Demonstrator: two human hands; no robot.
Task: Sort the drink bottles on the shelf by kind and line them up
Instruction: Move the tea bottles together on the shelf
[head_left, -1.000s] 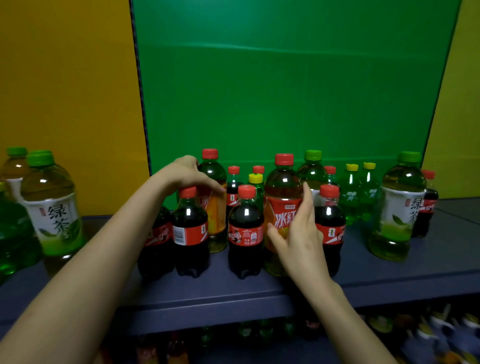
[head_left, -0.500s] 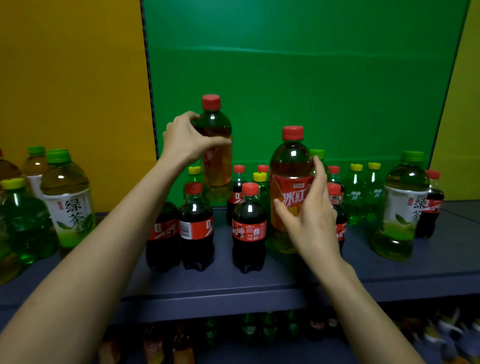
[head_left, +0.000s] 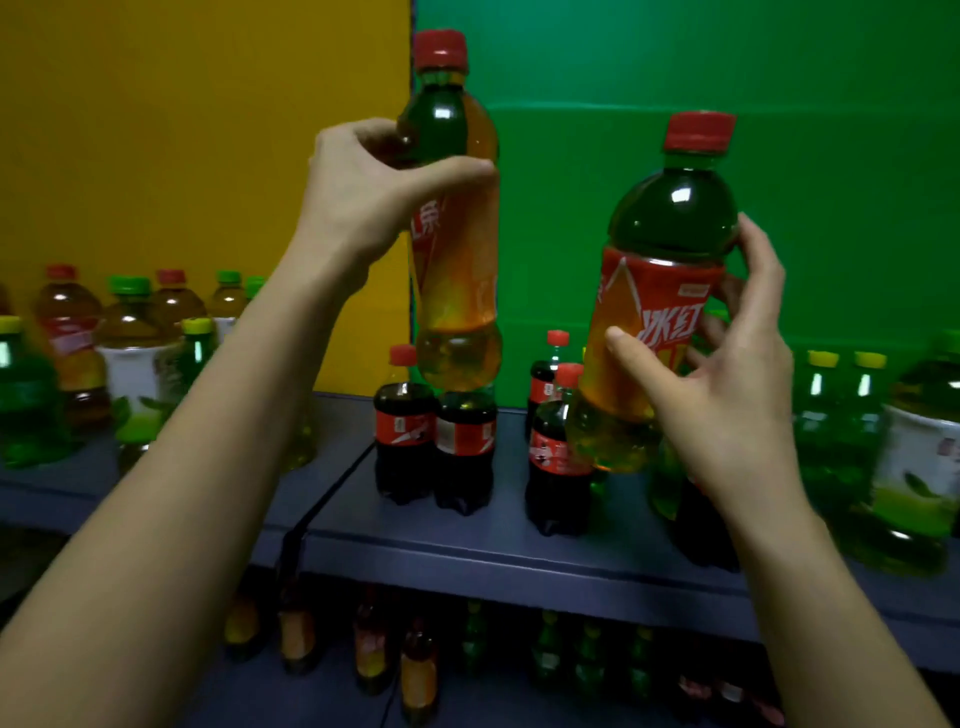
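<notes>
Left hand (head_left: 363, 192) grasping the left tea bottle (head_left: 457, 291), red cap, lifted higher than before, over cola bottles (head_left: 405, 436) on the shelf (head_left: 467, 551), right tea bottle (head_left: 660, 312), label 冰红, now off the shelf too, grasped by right hand (head_left: 727, 384).

A second ago both red-capped iced tea bottles stood on the shelf (head_left: 467, 545) among the cola bottles (head_left: 405, 436). My left hand (head_left: 363, 192) has since lifted the left iced tea bottle (head_left: 457, 270) well clear, up to 12 o'clock in my view, its base now above the cola bottles. My right hand (head_left: 727, 379) has raised the right iced tea bottle (head_left: 654, 291) later and lower, to 2 o'clock. It now leans with its cap toward 1 o'clock. My view has swung toward 9 o'clock, bringing a cluster of bottles (head_left: 130, 358) there further into sight.
</notes>
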